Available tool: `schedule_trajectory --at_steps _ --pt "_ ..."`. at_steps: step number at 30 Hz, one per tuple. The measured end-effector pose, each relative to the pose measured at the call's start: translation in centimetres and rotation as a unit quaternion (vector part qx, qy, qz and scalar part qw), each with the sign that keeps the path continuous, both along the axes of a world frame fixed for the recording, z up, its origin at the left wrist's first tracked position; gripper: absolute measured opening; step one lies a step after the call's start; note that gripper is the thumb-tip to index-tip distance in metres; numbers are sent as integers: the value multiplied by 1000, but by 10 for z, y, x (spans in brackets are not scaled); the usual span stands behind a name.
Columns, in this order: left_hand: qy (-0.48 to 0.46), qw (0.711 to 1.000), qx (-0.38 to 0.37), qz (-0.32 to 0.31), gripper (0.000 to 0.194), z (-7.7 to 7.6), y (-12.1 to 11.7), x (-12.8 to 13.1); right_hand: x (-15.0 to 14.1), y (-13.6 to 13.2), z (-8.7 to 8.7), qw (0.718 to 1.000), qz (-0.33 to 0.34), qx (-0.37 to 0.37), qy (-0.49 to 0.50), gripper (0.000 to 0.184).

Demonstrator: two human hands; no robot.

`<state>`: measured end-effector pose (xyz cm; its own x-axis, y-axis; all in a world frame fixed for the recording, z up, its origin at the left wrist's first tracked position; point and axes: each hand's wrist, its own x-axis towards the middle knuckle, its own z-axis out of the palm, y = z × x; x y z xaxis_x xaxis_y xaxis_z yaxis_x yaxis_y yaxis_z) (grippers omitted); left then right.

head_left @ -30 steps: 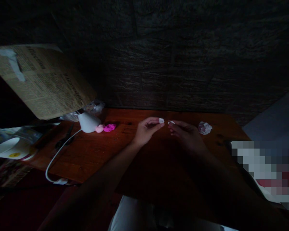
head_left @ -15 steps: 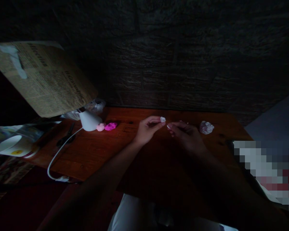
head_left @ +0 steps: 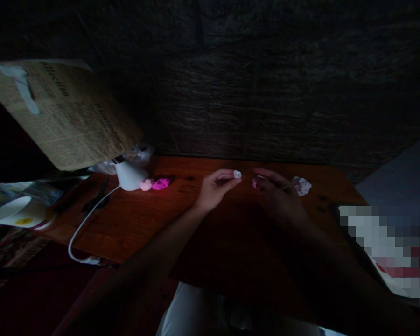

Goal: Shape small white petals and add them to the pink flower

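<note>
My left hand (head_left: 215, 186) pinches a small white ruffled piece (head_left: 237, 174), shaped somewhat like a flower bud, between thumb and fingertips above the table. To its right, my right hand (head_left: 278, 191) has its fingers curled in, with a pale bit showing at the fingertips that is too small and dark to name. Just beyond that hand, a larger crumpled whitish-pink lump (head_left: 304, 185) lies on the table, partly hidden by the hand. A light pink lump (head_left: 146, 185) and a bright magenta lump (head_left: 161, 184) sit together further left.
A lamp with a newsprint-patterned shade (head_left: 80, 116) and white base (head_left: 131, 176) stands at the left of the wooden table (head_left: 143, 219). Its white cord (head_left: 79, 228) loops over the front edge. Dark scissors (head_left: 96, 198), a paper cup (head_left: 19, 212) and clear plastic bags (head_left: 140, 156) lie around it.
My right hand has moved right, away from the white piece, and now partly covers the whitish-pink lump. My left hand stays almost still with its white piece.
</note>
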<state>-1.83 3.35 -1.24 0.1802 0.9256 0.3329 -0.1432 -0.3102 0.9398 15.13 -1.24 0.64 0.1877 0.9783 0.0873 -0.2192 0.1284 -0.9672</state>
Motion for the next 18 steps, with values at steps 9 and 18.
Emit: schedule_trajectory --at_steps 9,18 --pt "0 1000 10 -1 29 -1 0 0 -2 -1 3 998 30 -31 49 39" --pt "2 1000 19 -5 28 -1 0 0 -1 2 -1 991 79 -57 88 39"
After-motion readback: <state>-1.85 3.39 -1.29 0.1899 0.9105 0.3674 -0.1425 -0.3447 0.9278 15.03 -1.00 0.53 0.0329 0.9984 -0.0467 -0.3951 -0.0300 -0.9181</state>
